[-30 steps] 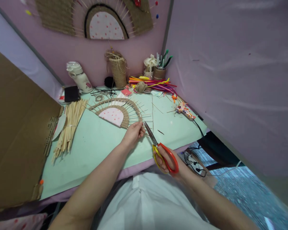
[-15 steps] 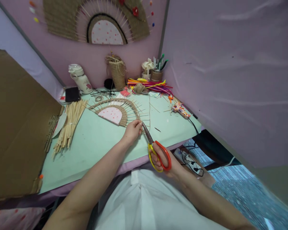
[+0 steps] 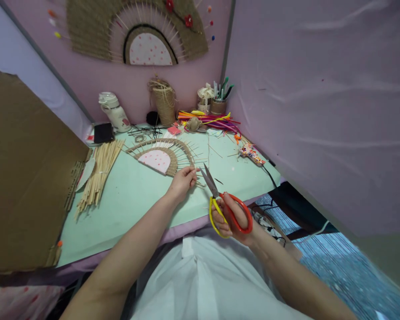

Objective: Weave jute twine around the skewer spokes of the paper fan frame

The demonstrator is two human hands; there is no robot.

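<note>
White clothing [image 3: 200, 280] is seen nearest, below the edge of the pale green table [image 3: 136, 200]. The red and yellow handles of a pair of scissors [image 3: 215, 191] are gripped in the right hand [image 3: 231, 217], and the blades are held parted, their tips pointed away from the body, just to the right of the left hand [image 3: 184, 180]. The fingers of the left hand are drawn in narrow, with the lower right end of a half-round fan [image 3: 156, 160] pinched between them — whether a strand of cord is caught there as well cannot be told.

The fan is laid flat at the middle of the table; its spotted half-disc is ringed by a brown band, and thin sticks are spread outward to a second band. To its left a bundle of pale sticks [image 3: 100, 178] is placed, and well to its right a patterned glue gun [image 3: 252, 154].

Farther back, bright pipe cleaners [image 3: 216, 120], a ball of twine [image 3: 194, 124], a tall cone of twine [image 3: 164, 104] and a white bottle [image 3: 115, 113] are lined up near the pink wall [image 3: 193, 69]. On that wall — farthest off — a larger woven fan [image 3: 90, 35] is hung.
</note>
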